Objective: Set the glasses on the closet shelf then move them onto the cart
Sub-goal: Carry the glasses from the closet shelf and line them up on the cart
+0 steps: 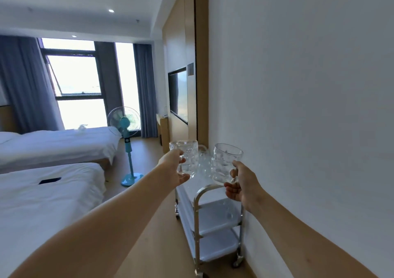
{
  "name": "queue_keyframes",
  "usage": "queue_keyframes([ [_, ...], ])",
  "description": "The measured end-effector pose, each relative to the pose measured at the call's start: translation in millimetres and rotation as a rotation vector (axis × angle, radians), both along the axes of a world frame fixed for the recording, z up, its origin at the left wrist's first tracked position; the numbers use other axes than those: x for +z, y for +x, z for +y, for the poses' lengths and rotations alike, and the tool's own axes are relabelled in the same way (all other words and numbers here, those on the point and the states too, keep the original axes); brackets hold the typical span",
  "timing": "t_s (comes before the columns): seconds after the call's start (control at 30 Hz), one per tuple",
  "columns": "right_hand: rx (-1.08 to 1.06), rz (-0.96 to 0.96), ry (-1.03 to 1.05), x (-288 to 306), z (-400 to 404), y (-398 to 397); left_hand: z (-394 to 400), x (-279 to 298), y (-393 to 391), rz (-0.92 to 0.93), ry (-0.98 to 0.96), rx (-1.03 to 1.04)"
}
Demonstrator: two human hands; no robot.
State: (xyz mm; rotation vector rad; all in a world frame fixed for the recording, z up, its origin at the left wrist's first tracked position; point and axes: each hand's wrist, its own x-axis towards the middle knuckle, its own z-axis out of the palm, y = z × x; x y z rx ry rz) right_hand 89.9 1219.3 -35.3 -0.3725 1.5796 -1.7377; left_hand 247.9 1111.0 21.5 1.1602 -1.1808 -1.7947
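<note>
Above cart (210,194); upright left glass (188,158), tilted right glass (225,163)

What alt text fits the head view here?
A person holds a clear glass in each hand, the left hand gripping one glass and the right hand another glass, both above a metal cart standing against a white wall. Two white beds and a teal fan lie to the left, before a curtained window.

No legible txt, labels or nos. anywhere in view
</note>
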Motion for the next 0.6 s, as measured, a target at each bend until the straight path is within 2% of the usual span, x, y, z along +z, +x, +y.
queue_keyframes([
  [0.27, 0.176, -0.036, 0.042, -29.0, -97.4, -38.7, -67.1, -29.3, -21.1, 0.009, 0.066, 0.191],
  [0.6, 0.283, -0.060, 0.118, -69.3, -190.6, -31.9, -162.3, -88.0, -8.3, -0.021, 0.089, 0.323],
])
